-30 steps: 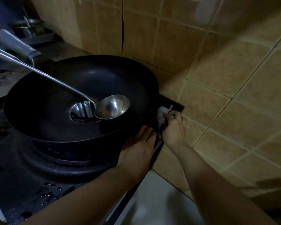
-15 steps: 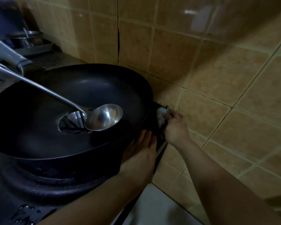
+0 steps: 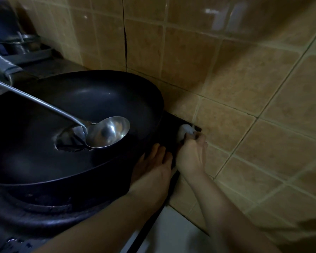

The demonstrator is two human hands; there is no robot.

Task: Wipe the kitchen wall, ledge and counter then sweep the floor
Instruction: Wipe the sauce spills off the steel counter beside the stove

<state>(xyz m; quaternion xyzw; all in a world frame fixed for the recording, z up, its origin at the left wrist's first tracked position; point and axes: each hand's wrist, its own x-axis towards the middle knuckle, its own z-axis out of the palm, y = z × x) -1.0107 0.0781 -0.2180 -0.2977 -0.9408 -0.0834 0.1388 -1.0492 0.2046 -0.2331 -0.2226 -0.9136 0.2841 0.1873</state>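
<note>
Right hand reaching forward, grip curling round white cloth, pressing it at stove corner against wall. Left hand lying flat beside, fingers straight, touching stove under wok. No readable writing.

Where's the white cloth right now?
Head view, right of centre: the white cloth is gripped by the right hand at the stove's far corner, against the tiled wall.

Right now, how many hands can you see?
2. The left hand lies flat on the stove edge beside the wok. The right hand grips a white cloth at the stove's back corner, by the tiled wall. None seem hidden.
</note>
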